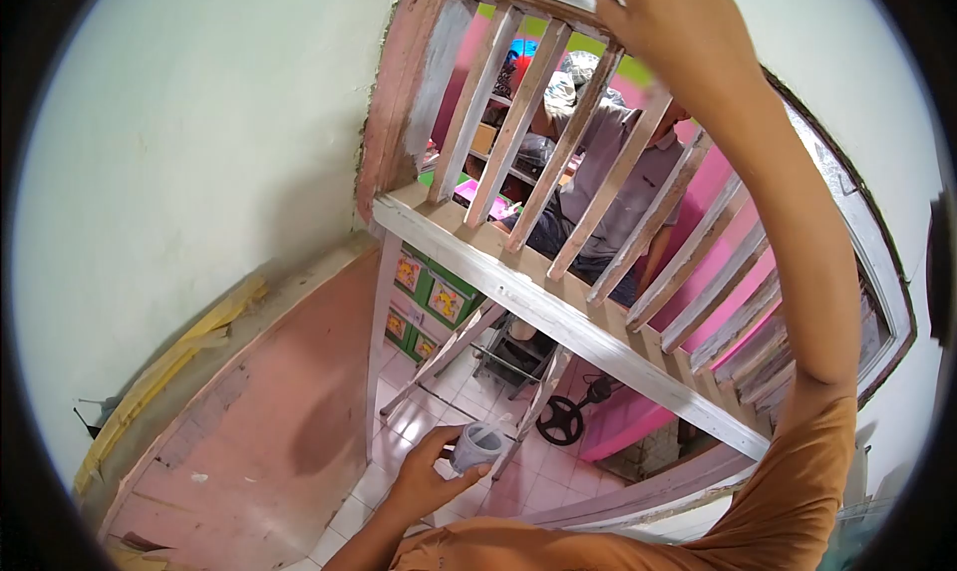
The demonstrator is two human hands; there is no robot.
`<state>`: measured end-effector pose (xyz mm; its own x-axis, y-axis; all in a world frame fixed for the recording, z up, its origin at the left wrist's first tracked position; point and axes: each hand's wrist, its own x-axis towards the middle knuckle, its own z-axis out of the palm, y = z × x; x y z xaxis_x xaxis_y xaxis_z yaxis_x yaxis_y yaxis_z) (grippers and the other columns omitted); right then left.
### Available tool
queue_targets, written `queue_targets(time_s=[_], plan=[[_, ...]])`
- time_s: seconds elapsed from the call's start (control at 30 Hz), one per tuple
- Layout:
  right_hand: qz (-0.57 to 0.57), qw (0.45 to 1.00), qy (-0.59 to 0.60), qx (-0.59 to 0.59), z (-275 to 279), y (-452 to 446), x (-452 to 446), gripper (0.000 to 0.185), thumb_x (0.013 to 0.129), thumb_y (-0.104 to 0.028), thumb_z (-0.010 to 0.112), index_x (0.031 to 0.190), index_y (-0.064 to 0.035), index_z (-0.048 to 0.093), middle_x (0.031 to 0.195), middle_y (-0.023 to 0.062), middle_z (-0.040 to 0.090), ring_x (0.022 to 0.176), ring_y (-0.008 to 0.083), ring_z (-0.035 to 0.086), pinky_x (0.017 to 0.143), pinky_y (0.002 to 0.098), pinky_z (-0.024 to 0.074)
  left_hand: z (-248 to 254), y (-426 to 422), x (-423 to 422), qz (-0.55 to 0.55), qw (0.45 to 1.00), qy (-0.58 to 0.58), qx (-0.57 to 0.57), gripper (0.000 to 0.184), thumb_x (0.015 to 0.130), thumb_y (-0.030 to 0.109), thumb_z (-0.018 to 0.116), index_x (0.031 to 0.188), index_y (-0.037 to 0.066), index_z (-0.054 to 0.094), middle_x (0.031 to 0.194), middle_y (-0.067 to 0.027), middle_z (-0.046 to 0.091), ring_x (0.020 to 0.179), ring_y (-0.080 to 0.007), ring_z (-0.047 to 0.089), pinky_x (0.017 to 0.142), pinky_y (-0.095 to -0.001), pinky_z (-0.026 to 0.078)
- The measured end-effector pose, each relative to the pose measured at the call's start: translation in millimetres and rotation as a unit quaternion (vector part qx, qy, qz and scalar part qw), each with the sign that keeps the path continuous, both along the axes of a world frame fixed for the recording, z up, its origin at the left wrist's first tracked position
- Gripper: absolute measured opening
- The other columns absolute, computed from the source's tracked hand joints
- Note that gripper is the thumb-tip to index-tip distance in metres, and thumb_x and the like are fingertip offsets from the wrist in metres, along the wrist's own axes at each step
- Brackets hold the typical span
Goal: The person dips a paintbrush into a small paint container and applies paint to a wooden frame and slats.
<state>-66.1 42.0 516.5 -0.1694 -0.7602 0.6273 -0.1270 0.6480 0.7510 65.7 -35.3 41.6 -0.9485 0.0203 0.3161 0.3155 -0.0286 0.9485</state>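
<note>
In the lower middle my left hand [424, 479] is wrapped round a small grey-white cup [477, 447], held upright with a pale stick or handle showing at its mouth. My right arm reaches up along the right side, and my right hand [678, 17] is at the top rail of a wooden frame [558, 12]. The fingers of that hand are partly cut off by the upper image edge, and what they hold cannot be made out. Below it, several upright slats [538, 112] with patchy white paint run down to a white-painted crossbar [558, 307].
Behind the slats another person in a grey shirt [613, 172] is partly visible. A green cabinet [439, 297], a ladder-like wooden stand [454, 357] and a black wheel [560, 421] are below. A pink panel [269, 421] with a ledge bearing yellow strips [179, 362] lies left.
</note>
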Motion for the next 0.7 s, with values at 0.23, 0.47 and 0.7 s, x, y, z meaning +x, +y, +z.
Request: queue_targets(time_s=[0.23,0.47,0.7], plan=[[-0.081,0.996,0.002,-0.048,1,32,24,0.028,0.096,-0.022,0.057,0.079,-0.0017,0.068,0.074,0.0186,0.068,0.065,0.0354,0.067,0.067,0.0481,0.0551,7,6,-4,0.001,1.0,0.008,-0.004,0.06,0.08,0.023,0.088,0.129,0.001,0.061,0.118,-0.012,0.065,0.107,-0.0209,0.066,0.087,-0.0332,0.055],[-0.042,0.997,0.047,-0.055,-12,72,31,0.028,0.099,-0.028,0.059,0.113,-0.0085,0.074,0.093,0.0154,0.072,0.084,0.0365,0.069,0.08,0.0457,0.0533,6,16,-8,-0.03,1.0,0.004,-0.007,0.061,0.081,0.025,0.088,0.13,0.001,0.061,0.119,-0.0124,0.065,0.107,-0.0206,0.065,0.087,-0.033,0.055],[-0.061,0.994,0.053,-0.067,-14,103,57,0.029,0.098,-0.026,0.06,0.112,-0.0046,0.074,0.102,0.0169,0.074,0.088,0.0365,0.07,0.083,0.0439,0.0537,10,21,-11,-0.064,0.998,-0.005,-0.012,0.061,0.082,0.022,0.087,0.132,0.0,0.059,0.122,-0.0126,0.064,0.111,-0.0212,0.064,0.09,-0.0341,0.054]])
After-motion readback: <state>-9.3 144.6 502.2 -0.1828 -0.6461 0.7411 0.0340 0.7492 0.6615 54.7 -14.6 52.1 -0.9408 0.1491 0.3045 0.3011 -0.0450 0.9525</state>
